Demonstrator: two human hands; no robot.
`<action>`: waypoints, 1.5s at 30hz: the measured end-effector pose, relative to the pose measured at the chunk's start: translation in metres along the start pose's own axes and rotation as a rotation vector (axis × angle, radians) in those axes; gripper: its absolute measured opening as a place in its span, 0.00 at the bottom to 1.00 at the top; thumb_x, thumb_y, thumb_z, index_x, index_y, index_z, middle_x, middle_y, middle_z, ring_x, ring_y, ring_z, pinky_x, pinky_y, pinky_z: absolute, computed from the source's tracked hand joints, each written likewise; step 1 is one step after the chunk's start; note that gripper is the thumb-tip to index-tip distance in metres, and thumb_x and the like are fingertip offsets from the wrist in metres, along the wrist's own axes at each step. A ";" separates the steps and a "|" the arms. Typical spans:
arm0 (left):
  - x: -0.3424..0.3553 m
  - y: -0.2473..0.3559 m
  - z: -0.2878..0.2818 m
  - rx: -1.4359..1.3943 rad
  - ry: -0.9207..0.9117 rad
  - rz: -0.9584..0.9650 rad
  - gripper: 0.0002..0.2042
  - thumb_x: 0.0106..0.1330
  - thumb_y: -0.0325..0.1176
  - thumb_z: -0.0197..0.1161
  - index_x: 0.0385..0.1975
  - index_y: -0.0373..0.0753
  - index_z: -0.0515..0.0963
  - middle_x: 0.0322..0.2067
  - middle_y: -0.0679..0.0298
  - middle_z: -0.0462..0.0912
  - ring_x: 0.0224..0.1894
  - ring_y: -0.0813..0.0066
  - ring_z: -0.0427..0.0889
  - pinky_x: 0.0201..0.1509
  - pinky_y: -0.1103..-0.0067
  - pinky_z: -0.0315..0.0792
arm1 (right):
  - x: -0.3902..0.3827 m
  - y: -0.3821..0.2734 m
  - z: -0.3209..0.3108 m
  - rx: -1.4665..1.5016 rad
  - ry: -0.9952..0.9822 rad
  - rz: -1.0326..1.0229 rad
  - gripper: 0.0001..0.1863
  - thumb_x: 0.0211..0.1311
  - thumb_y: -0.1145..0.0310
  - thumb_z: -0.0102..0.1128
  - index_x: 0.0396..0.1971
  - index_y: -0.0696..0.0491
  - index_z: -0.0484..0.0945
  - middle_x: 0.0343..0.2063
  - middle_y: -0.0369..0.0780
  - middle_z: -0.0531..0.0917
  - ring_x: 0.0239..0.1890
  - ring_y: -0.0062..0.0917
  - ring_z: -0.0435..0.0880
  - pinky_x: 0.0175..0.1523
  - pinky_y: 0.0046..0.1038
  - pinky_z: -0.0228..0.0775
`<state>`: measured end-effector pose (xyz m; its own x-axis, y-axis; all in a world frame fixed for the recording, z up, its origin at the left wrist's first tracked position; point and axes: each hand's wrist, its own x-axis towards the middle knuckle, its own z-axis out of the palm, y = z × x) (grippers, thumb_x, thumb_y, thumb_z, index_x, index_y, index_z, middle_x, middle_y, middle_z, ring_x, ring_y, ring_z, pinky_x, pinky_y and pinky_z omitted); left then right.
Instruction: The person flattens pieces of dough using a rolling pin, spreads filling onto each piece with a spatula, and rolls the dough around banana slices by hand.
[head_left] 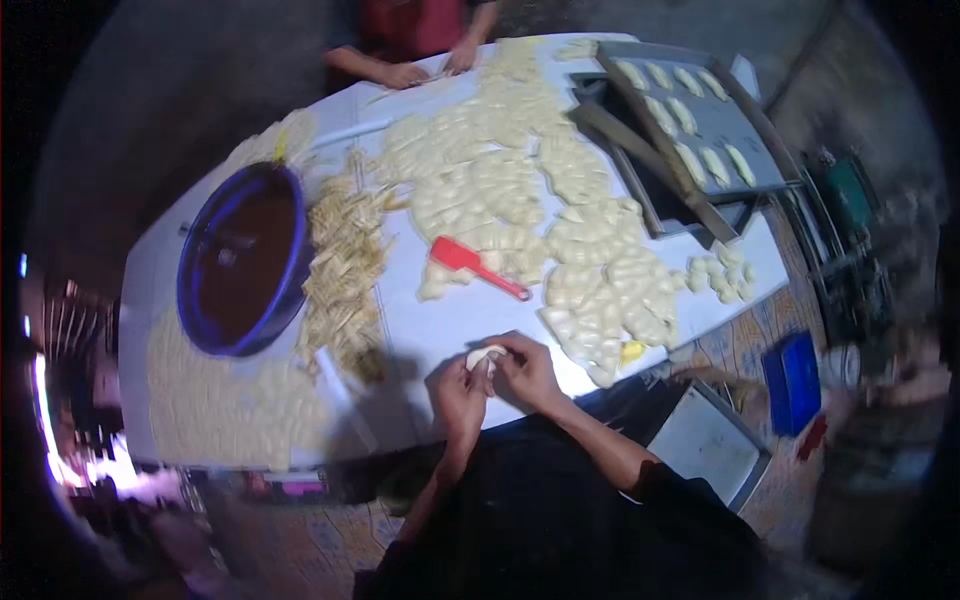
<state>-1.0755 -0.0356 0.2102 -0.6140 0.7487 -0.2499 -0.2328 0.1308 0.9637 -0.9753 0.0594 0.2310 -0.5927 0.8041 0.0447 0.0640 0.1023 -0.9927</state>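
Observation:
My left hand [461, 397] and my right hand [530, 374] meet over the near edge of the white table. Between their fingers is a small pale dough piece [485, 354], partly covered by the fingertips. Both hands are closed on it. Beyond them lies a red spatula [472, 266], its blade resting against rows of pale dough pieces [600, 285]. To the left stands a blue-rimmed tub [300, 252] with a brown filling [240, 275] inside. A heap of yellowish-brown strips [345, 250] lies between the tub and the bare white tabletop [405, 305].
Stacked dark trays [790, 165] at the far right carry several shaped dough pieces. Another person's hands [430, 72] work at the far edge. More flattened dough [230, 410] covers the near left. A metal tray [705, 445] and a blue container [792, 385] sit low on the right.

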 end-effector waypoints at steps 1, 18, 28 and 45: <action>-0.001 0.007 -0.003 0.219 0.124 0.031 0.07 0.70 0.28 0.63 0.40 0.30 0.79 0.22 0.66 0.79 0.24 0.82 0.75 0.28 0.81 0.70 | 0.004 0.003 0.009 -0.081 -0.025 0.032 0.11 0.67 0.74 0.57 0.44 0.59 0.84 0.37 0.47 0.86 0.37 0.33 0.85 0.45 0.31 0.76; -0.016 -0.006 -0.058 1.303 -0.296 0.461 0.51 0.62 0.67 0.58 0.74 0.31 0.53 0.73 0.47 0.57 0.77 0.49 0.52 0.77 0.49 0.41 | -0.006 0.049 0.009 -1.208 -0.595 -0.630 0.32 0.65 0.61 0.55 0.66 0.62 0.68 0.69 0.47 0.68 0.75 0.38 0.59 0.77 0.47 0.49; -0.039 -0.037 -0.148 1.173 0.815 0.135 0.37 0.60 0.40 0.68 0.67 0.27 0.63 0.65 0.43 0.66 0.69 0.44 0.62 0.70 0.47 0.52 | -0.009 0.051 -0.003 -1.132 -0.481 -0.603 0.24 0.66 0.63 0.57 0.60 0.56 0.75 0.65 0.43 0.74 0.72 0.41 0.64 0.73 0.52 0.55; -0.008 -0.012 -0.102 1.099 -0.004 0.739 0.18 0.58 0.22 0.58 0.49 0.40 0.81 0.45 0.61 0.83 0.52 0.62 0.79 0.60 0.66 0.68 | -0.004 0.037 -0.011 -0.677 -0.378 -0.579 0.27 0.55 0.75 0.67 0.57 0.57 0.75 0.51 0.48 0.79 0.50 0.44 0.79 0.53 0.40 0.76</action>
<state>-1.1448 -0.1092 0.1915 -0.3288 0.8723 0.3618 0.8828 0.1477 0.4460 -0.9621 0.0661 0.1950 -0.8894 0.2939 0.3501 0.0597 0.8340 -0.5485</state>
